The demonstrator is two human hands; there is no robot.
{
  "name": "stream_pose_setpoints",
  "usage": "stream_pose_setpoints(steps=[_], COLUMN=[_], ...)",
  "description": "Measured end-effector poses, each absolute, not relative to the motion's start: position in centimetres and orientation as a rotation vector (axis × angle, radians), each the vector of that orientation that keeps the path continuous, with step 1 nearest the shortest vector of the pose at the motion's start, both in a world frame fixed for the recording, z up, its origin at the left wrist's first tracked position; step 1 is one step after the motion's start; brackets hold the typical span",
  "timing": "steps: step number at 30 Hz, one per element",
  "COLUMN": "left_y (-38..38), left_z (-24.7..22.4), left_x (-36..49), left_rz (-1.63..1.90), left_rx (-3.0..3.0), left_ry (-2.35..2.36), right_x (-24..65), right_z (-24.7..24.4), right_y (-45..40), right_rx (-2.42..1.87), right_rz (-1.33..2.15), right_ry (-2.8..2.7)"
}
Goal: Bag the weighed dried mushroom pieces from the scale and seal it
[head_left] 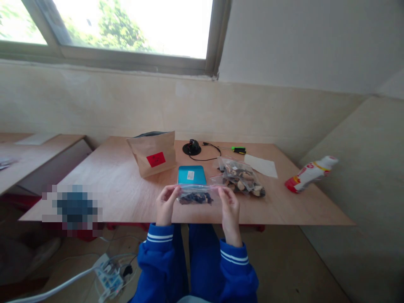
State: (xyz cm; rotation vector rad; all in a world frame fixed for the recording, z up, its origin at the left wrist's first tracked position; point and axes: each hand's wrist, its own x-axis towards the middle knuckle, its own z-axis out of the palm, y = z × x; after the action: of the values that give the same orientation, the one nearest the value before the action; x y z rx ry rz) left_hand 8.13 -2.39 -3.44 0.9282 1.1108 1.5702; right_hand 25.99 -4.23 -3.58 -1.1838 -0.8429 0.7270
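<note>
Between my two hands a clear zip bag (195, 198) is stretched by its top corners, with dark dried pieces lying in its lower part. My left hand (166, 203) pinches the left corner, and my right hand (229, 206) pinches the right one. Just behind the bag lies a flat blue device (191, 174) with a white label; the bag hides its near edge. To the right, several filled clear bags (242, 179) of brown and dark dried pieces lie in a pile.
A brown paper pouch (154, 153) with a red label stands back left. Behind are a black round stand with a cable (192, 147), a green-and-black tool (239, 150) and white paper (261, 166). A red-and-white bottle (309, 174) stands right. A power strip (109, 275) lies on the floor.
</note>
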Motion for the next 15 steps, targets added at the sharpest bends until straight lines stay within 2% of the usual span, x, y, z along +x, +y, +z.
stream_pose_setpoints(steps=[10,15], left_y=[-3.1,-3.3], left_z=[-3.5,-3.3], left_x=[8.7,9.7], left_rz=[1.688,1.719], left_rx=[0.92,0.868], left_ry=[1.093,1.073], right_x=[25.6,25.6], right_z=[-3.6,-4.1], right_y=[-4.1,-4.5], right_rx=[-1.114,-1.197], right_rz=[0.804,0.837], right_ry=[-0.735,-0.896])
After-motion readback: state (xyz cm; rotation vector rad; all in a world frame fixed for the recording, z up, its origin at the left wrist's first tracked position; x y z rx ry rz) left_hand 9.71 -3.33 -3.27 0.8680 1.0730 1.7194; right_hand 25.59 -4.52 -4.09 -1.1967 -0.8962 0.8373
